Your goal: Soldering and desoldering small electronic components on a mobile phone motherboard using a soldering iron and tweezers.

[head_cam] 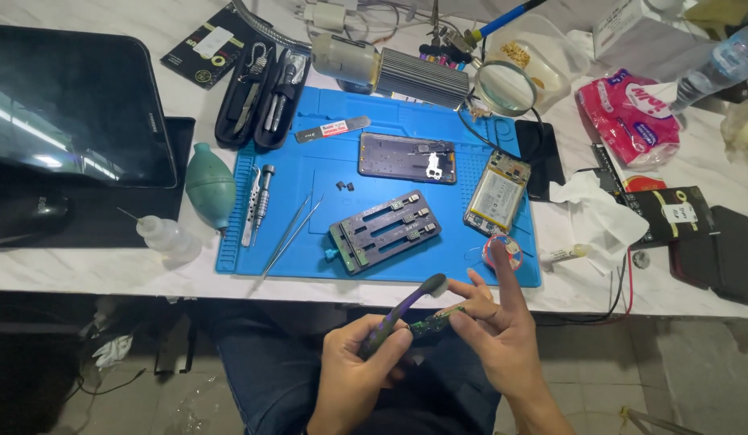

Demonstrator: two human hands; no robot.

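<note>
My left hand [359,372] grips a dark purple-handled brush [402,310], its pale bristle head pointing up toward the table edge. My right hand [495,334] pinches a small green circuit board [434,322] between thumb and fingers, with the index finger stretched up. The brush lies across the board's left end. Both hands hover over my lap, just below the front edge of the blue work mat [309,185]. On the mat lie an opened phone body with battery [496,193], a dark phone frame [406,157] and a grey board holder [383,231].
Tweezers [289,234], a screwdriver [263,193] and a metal pry tool [333,129] lie on the mat. A green air blower [209,184], a small squeeze bottle [166,238], a tablet [68,105], a tool case [261,93], a magnifier [504,87], tissues [595,211] and a small round tin [503,251] surround it.
</note>
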